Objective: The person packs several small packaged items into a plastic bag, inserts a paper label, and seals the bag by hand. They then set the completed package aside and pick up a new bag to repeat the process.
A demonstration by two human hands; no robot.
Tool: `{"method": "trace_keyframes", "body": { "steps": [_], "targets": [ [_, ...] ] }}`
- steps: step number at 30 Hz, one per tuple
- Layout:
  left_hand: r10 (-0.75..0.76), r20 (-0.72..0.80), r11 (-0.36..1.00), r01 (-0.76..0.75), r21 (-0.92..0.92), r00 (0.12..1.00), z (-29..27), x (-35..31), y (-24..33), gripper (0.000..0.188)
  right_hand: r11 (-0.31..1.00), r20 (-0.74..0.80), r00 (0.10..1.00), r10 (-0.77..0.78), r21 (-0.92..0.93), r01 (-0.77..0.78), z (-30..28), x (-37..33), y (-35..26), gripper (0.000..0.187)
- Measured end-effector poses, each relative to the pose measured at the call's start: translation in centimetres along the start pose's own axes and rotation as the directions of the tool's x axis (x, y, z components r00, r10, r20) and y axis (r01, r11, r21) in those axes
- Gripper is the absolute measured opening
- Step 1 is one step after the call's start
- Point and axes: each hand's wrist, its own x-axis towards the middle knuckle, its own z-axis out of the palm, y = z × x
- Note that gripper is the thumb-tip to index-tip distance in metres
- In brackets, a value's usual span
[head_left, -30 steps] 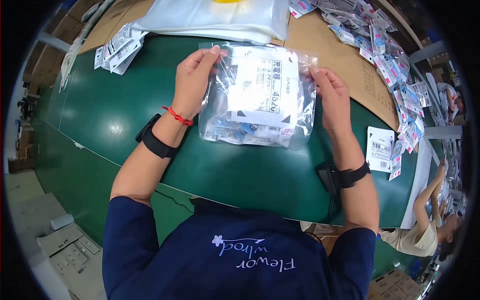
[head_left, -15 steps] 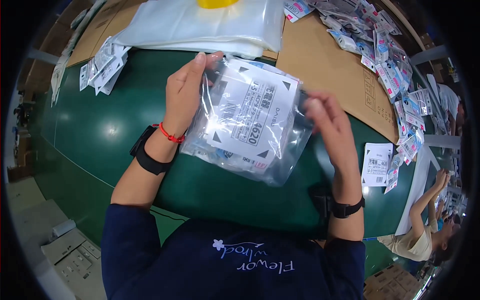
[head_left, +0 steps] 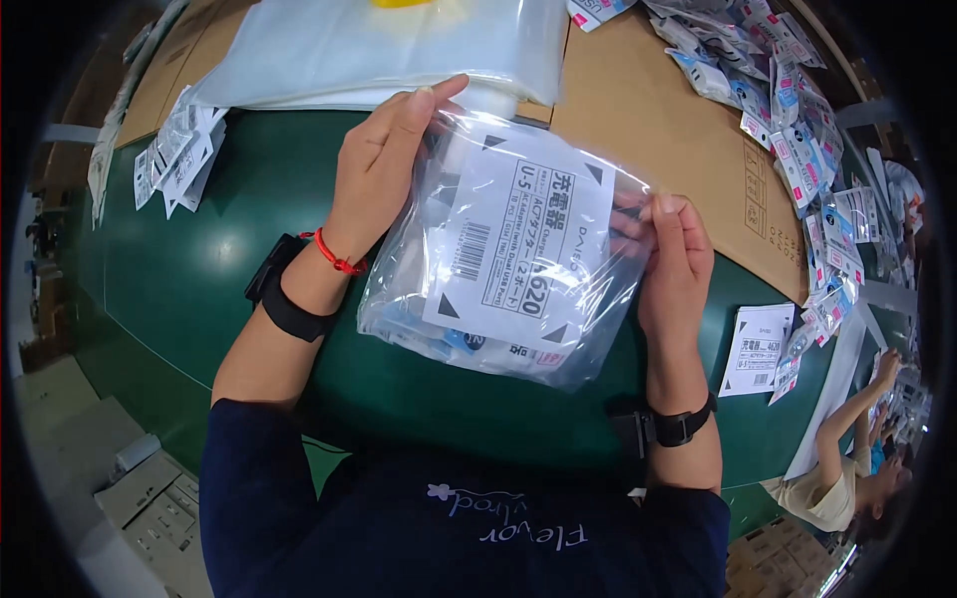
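Between my hands is a clear plastic bag [head_left: 598, 344], tilted above the green table. A white printed label card [head_left: 478, 199] lies inside it, over several small blue-and-white packages [head_left: 419, 329] that show at the lower left. My left hand [head_left: 389, 149] pinches the bag's upper left corner between thumb and fingers. At the upper right edge, my right hand [head_left: 673, 239] grips the film, its thumb on the near side and some fingers seen through the plastic.
A stack of clear bags [head_left: 389, 50] lies at the back with a yellow object [head_left: 404, 3] on it. Brown cardboard [head_left: 648, 120] carries a heap of blister packs [head_left: 802, 159] on the right. Label cards [head_left: 758, 349] lie near it; more packs [head_left: 184, 159] sit far left. A co-worker [head_left: 832, 448] is at right.
My right hand, loose beside the bag before, now holds its upper right edge. The bag is stretched wider and has shifted slightly right and down.
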Motion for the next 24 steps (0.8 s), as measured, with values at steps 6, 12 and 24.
{"method": "trace_keyframes", "body": {
  "steps": [6, 12, 24],
  "targets": [
    [0.143, 0.013, 0.944, -0.14, 0.3, 0.99, 0.0, -0.1, -1.0, 0.033, 0.984, 0.104, 0.994, -0.042, -0.168, 0.059, -1.5, 1.0, 0.8, 0.021],
    [0.263, -0.052, 0.84, -0.203, 0.503, 0.963, 0.6, -1.1, -1.4, 0.03, 0.697, 0.119, 0.98, -0.162, -0.689, 0.199, -1.2, 1.3, 1.0, 0.016],
    [-0.113, -0.124, 0.983, 0.129, 0.129, 0.986, -0.8, -2.4, -0.2, 0.028, 0.703, 0.217, 0.914, -0.344, -0.585, 0.404, -0.6, -1.2, -1.5, 0.024]
  ]
}}
